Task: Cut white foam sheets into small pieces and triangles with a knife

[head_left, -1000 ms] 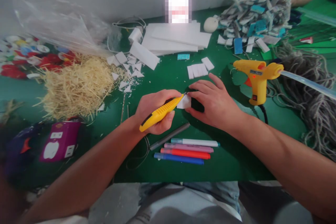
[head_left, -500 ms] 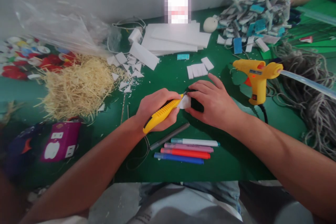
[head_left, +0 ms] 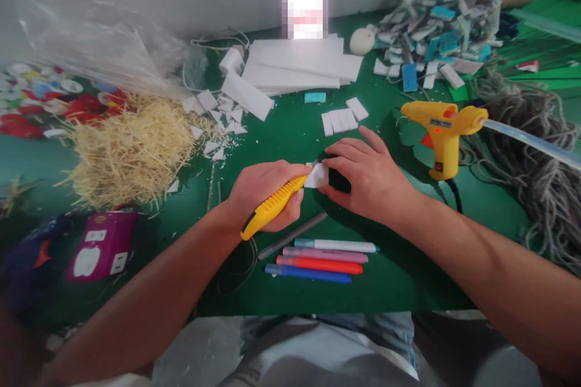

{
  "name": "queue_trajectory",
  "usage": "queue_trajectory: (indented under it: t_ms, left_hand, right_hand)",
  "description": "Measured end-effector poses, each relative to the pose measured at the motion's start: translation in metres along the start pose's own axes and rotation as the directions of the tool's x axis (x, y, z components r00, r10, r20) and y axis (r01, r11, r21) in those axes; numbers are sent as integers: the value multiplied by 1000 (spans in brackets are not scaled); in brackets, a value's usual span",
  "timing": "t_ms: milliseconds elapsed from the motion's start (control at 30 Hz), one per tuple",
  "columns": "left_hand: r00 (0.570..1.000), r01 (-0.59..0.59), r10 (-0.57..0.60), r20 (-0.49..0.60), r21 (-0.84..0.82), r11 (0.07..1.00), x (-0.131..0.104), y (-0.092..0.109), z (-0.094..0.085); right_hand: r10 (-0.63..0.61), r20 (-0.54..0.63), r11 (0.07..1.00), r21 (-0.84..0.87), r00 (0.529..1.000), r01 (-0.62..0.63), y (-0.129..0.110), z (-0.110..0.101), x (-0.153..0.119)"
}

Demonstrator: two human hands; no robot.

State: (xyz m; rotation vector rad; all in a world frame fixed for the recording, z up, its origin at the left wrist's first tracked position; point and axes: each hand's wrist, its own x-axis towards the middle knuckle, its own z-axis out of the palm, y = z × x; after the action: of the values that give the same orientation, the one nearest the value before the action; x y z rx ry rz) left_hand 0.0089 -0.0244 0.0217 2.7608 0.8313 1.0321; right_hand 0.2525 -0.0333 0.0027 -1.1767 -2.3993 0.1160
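My left hand [head_left: 267,190] is wrapped round a yellow utility knife [head_left: 275,204], its handle slanting toward me. The blade end reaches the upper part of a small white foam piece [head_left: 316,175] on the table. From the right, the thumb and fingertips of my right hand [head_left: 361,172] grip that piece by its edge; the other fingers are slightly spread. Just beyond my right hand lie several small white foam strips [head_left: 339,121], side by side. A dark grey pen-like stick [head_left: 293,236] rests on the near side of my hands.
Several markers [head_left: 322,263] lie near the table's front edge. At right stand a yellow glue gun [head_left: 442,133] and a heap of grey yarn [head_left: 531,163]. Straw [head_left: 136,154] and a purple box [head_left: 103,245] are at left. White foam sheets [head_left: 295,66] lie at the back.
My left hand and the knife have drawn back slightly to the left and toward me, baring more of the foam piece. My right hand has stayed almost still.
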Motion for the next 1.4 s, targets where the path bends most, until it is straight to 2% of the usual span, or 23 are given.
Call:
queue_trajectory:
  t_ms: [200, 933, 1233, 1400]
  left_hand:
    - [999, -45, 43, 33, 55, 997, 0, -1, -3]
    - [987, -157, 154, 38, 102, 982, 1, 3, -14]
    - [986, -164, 161, 42, 81, 983, 0, 3, -20]
    - [990, -142, 141, 8, 68, 988, -4, 2, -23]
  right_hand:
    - [16, 1, 1000, 16, 1000, -16, -1, 0, 1]
    - [3, 9, 1000, -25, 1000, -2, 1, -1, -1]
    - [11, 4, 1000, -13, 1000, -11, 1, 0, -1]
    - [25, 22, 1000, -3, 999, -25, -1, -2, 0]
